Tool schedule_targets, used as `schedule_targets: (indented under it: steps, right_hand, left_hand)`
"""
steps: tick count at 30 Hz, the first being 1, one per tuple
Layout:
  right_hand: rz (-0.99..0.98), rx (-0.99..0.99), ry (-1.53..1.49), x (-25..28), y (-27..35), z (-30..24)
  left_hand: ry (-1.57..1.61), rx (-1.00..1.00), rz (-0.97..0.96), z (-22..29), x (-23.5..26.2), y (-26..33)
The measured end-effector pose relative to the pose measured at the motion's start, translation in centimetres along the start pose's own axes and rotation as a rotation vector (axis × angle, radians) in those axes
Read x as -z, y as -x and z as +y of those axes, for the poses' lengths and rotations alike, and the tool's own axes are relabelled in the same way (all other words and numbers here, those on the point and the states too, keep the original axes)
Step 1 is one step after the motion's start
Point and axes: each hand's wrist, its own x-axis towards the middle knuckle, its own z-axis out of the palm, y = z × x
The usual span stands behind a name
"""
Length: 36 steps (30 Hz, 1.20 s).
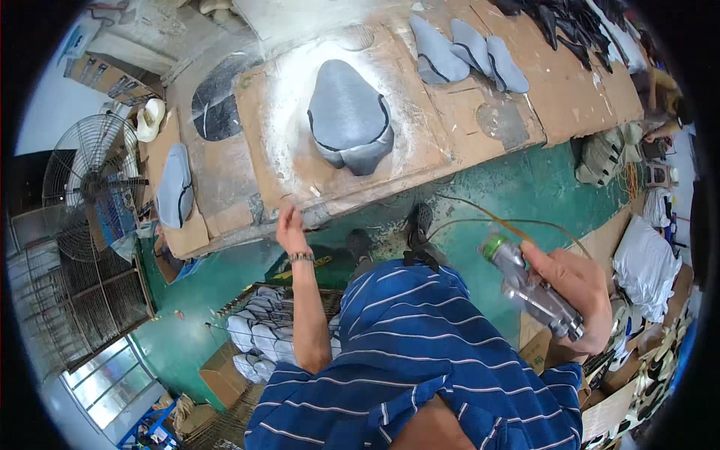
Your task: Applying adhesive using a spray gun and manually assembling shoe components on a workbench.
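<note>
My right hand (574, 289) is wrapped around a grey metal spray gun (529, 289) with a green ring at one end, held at the right, away from the table. My left hand (291, 229) is beside the table's front edge, its fingers loosely curled and a little apart, with nothing visible in them. Beyond it, grey fabric shoe uppers (349, 105) with black trim lie close together on a cardboard sheet (270, 150) coated in white residue around them. How many pieces make up this group I cannot tell.
More grey uppers (440, 54) lie at the table's far right, and another (175, 186) at its left end. A wire-cage fan (91, 180) stands left. Below my left arm is a rack of grey pieces (259, 334). A hose (517, 219) crosses above the green floor.
</note>
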Motion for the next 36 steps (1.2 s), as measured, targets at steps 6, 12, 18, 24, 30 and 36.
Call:
schedule_targets:
  steps: [6,12,18,24,30,36]
  right_hand:
    - [0.307,-0.053,-0.062,-1.2,-1.6,-0.9]
    - [0.065,0.071,-0.01,-1.2,-1.9,-2.0]
    - [0.24,-0.071,-0.021,-1.2,-1.3,-1.4]
    - [0.012,0.158,-0.056,0.5,0.5,0.1]
    - [0.098,0.066,-0.024,1.6,2.0,1.5]
    - [0.248,-0.107,0.009,3.0,3.5,3.0]
  left_hand:
    - [-0.005,0.044,0.072,-3.0,2.6,2.7]
    - [-0.014,0.009,0.043,-1.7,1.7,2.8]
    - [-0.077,-0.15,-0.021,2.9,-2.7,2.0]
    - [0.051,-0.257,-0.01,8.2,-6.7,1.4]
    - [-0.256,-0.486,-0.15,13.4,-12.3,-0.5]
    - [-0.96,-1.041,-0.253,12.4,-15.4,-6.5]
